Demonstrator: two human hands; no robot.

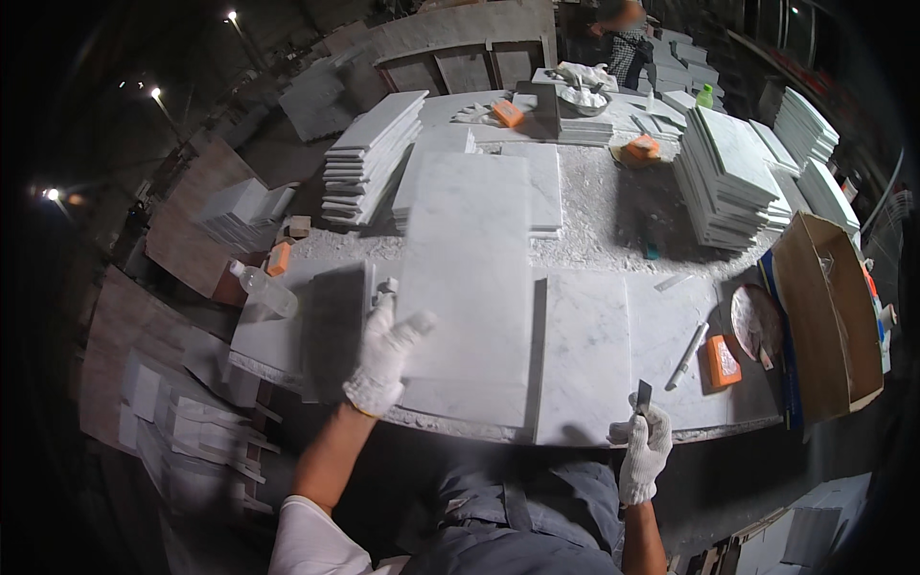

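My left hand [383,355], in a white knit glove, is at the lower left edge of a large pale marble tile [467,259]. Its fingers look spread, with the thumb reaching over the tile's face; slight blur hides whether it touches. The tile overlaps other tiles behind it, and its lower end is smeared. My right hand [645,450], gloved too, is closed on a small dark flat blade [644,395] that points upward. Beside it, at the table's front edge, lies another marble tile [585,355].
Tile stacks stand at back left [369,163] and right [724,172]. An orange block [724,361], a white marker-like stick [687,355] and a round dish [755,321] lie right, near an open cardboard box [829,316]. A clear bottle [264,287] lies left. Another person [625,43] stands far back.
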